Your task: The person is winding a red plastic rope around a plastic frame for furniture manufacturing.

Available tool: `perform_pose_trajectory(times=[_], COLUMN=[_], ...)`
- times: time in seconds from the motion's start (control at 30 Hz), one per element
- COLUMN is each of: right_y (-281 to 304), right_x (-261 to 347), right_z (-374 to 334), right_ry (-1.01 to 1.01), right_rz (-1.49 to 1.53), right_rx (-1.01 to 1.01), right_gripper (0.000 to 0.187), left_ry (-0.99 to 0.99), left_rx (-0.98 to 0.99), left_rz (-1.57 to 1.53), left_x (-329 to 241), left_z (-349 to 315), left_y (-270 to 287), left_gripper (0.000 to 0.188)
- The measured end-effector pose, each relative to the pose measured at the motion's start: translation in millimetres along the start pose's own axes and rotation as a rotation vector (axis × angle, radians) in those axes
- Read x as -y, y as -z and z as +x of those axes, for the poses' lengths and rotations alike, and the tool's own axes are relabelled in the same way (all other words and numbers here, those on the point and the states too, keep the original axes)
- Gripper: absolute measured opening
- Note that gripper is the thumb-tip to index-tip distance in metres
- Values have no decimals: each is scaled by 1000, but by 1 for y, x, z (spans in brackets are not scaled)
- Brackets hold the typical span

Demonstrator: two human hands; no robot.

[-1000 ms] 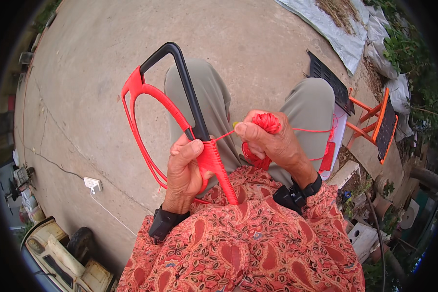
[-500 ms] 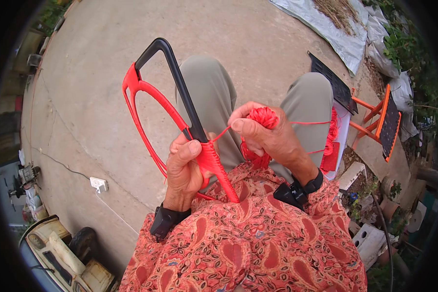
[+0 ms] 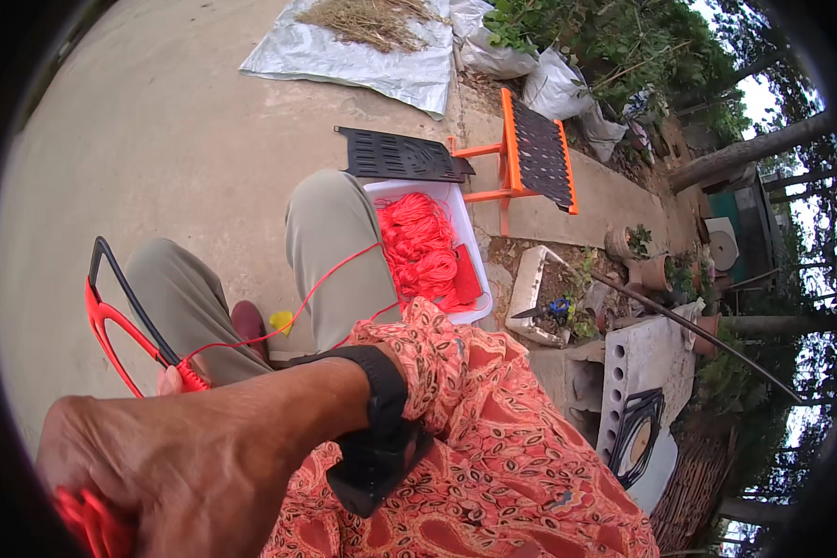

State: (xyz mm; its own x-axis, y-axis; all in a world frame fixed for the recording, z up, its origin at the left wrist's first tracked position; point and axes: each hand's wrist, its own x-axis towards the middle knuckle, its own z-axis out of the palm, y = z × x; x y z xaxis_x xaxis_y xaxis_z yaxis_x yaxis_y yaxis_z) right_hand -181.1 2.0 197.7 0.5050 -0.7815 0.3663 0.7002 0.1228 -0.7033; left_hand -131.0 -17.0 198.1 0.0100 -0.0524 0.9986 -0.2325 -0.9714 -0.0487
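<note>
While stretched out close to the lens, to the near left of a white rectangular plastic basin [image 3: 462, 214], clenching with the right hand [image 3: 149, 474] a blurred bundle of glossy red cord [image 3: 93, 525], probably bunched in the palm to hold the loops together. Hard to make out the fingertips, being turned away at the dark rim of the view. Farther left of the basin, grasping with the left hand [image 3: 170, 381] an angular frame of black bar partly wrapped in red cord [image 3: 140, 304], apparently by the wrapped end, to steady the bar against any tug. Visible there by no more than one digit, so impossible to tell the set of the remaining fingers.

Note a thin red cord [image 3: 251, 341], slung slack from the wrapped end over the grey-green trouser knee [image 3: 335, 223] to the left edge of the basin, seemingly laid across the leg to stay off the ground.

Inside the basin, see heaped hanks of bright red cord [image 3: 418, 242], presumably gathered there against tangling. Just beyond the basin, find a black slotted panel [image 3: 405, 153]; to its right, an orange-framed stool with a black slatted seat [image 3: 541, 153], perhaps placed aside to leave legroom.
</note>
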Motion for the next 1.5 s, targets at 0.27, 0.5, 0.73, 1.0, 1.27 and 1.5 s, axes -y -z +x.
perform_pose_trajectory(times=[0.27,0.5,0.73,1.0,1.27,1.5], right_y=[-14,-3,70,75,87,92], right_x=[-2,-2,-34,-61,-72,-69], right_z=[-31,-18,-67,-75,-76,-76], right_ry=[17,-117,-429,-438,-375,-372], right_rz=[-186,-254,-554,-347,-233,-367], right_rx=[22,-191,-517,-547,-541,-658], right_gripper=[8,12,17,18,15,15], left_ry=[-811,-888,-668,-643,-726,-727], left_rx=[-2006,-2077,-1957,-1950,-1978,-2025], left_rz=[1353,1413,1475,1392,1330,1325], left_x=[41,44,57,51,48,44], left_z=[-151,-122,-123,-122,-131,-135], left_y=[-121,-85,-106,-100,-95,-91], left_gripper=[15,18,28,27,14,22])
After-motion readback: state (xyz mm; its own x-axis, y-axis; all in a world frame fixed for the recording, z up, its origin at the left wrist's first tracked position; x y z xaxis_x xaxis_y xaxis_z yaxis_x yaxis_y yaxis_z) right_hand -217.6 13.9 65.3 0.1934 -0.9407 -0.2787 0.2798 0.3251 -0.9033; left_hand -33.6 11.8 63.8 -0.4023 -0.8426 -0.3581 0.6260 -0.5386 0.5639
